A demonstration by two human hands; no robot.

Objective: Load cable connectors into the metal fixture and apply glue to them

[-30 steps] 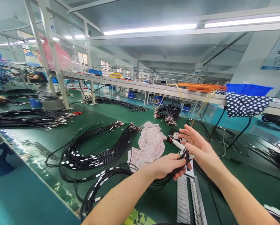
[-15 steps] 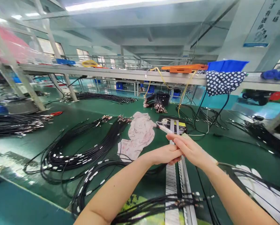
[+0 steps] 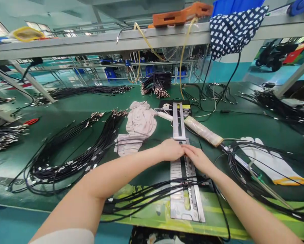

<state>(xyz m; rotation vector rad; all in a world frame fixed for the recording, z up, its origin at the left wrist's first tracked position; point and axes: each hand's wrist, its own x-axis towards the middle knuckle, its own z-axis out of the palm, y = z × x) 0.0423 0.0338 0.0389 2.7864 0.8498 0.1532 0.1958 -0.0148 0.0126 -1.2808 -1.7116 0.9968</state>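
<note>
Head view: two bare hands, one slotted metal fixture (image 3: pixel 176 172), one crumpled cloth (image 3: pixel 141 122), one white glove (image 3: pixel 270 162) counted. Left hand (image 3: pixel 171 149) curled, knuckles up, over the fixture's middle; right hand (image 3: pixel 195 158) partly bent, fingertips meeting the left. Fingers largely concealed; whether either grips anything cannot be determined. Fixture: long, straight-edged, ridged, flat on the smooth green table (image 3: pixel 91 105). Thin black cables (image 3: pixel 152 192) cross its near half. Cloth, pale and soft, left of it; glove, orange-cuffed, apparently knitted, right.
</note>
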